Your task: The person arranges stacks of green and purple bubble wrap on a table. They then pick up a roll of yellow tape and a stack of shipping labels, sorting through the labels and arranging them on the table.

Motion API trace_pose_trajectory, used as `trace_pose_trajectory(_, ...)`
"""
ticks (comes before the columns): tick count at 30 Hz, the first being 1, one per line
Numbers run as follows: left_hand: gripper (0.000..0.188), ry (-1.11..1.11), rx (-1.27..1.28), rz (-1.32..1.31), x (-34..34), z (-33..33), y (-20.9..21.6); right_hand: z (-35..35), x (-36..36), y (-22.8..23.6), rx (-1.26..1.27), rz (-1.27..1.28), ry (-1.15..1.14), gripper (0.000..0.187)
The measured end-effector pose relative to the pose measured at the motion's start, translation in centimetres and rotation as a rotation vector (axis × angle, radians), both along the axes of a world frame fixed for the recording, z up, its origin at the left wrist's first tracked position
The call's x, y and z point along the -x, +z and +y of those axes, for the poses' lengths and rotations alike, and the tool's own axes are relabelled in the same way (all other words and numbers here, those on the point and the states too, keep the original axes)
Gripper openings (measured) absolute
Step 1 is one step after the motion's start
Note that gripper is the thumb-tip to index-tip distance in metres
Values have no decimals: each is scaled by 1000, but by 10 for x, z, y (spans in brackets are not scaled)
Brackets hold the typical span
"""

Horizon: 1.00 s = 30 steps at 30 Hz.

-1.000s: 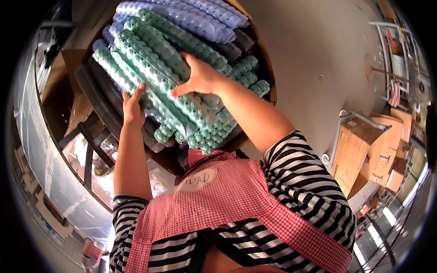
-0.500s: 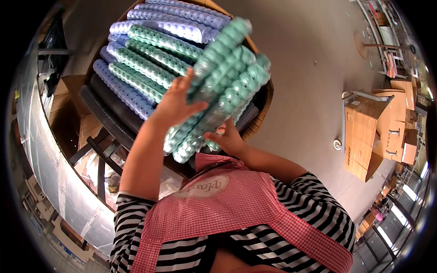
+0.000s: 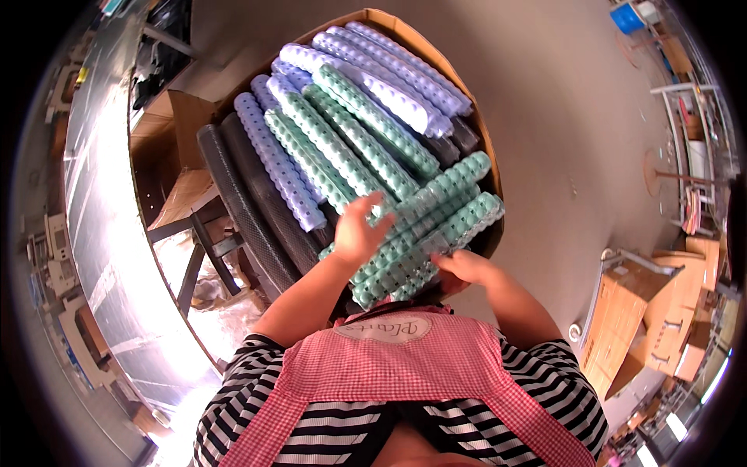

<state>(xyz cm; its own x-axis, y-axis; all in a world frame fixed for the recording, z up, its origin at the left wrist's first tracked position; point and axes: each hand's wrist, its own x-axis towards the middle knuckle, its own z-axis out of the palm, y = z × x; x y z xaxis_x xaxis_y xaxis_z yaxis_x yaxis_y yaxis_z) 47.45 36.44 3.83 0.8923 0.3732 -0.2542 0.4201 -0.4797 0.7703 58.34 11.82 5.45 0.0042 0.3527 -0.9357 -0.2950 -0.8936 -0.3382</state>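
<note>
- Nearest, a red-and-white checked cloth apron [image 3: 389,358] bears a pale oval fabric patch [image 3: 383,328] with dark lettering, upside down from here.
- The bare right hand [image 3: 465,268] meets the near side of the closest green, bumpy plastic roll [image 3: 393,276]; some fingers are hidden, so I cannot tell whether they grip.
- That roll's long axis slants from near left to far right; the right hand is nearer to it, with the roll lying ahead and leftward of those fingers.
- The bare left hand [image 3: 362,229] is at the pile's left part, thumb and fingers spread, not clenched.
- Just beyond, more glossy green rolls [image 3: 447,189] lie roughly parallel to it, crossing the ends of farther green bumpy rolls [image 3: 334,148].
- Lilac bumpy rolls [image 3: 276,159] and black textured rolls [image 3: 253,206] share the brown cardboard box [image 3: 393,22]; I can read no brand on any roll.
- Farther right stand brown cardboard cartons [image 3: 615,311], their marks too small to read.
</note>
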Motion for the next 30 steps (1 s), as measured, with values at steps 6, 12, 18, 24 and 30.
trace_pose_trajectory(6,109,786,22,250,-37,77,-36,91,-102,7,-539,-711,12,37)
trace_pose_trajectory(12,135,923,173,503,-80,78,-20,198,-104,-47,-108,-1125,354,109)
trace_pose_trajectory(18,130,905,441,273,-62,89,-31,191,-112,-67,-374,-941,261,119)
trace_pose_trajectory(24,99,720,1148,-254,-27,113,-61,216,-101,-44,-915,-61,-127,99)
trace_pose_trajectory(30,96,338,967,-329,-21,140,53,208,-30,20,-1081,-67,-545,105)
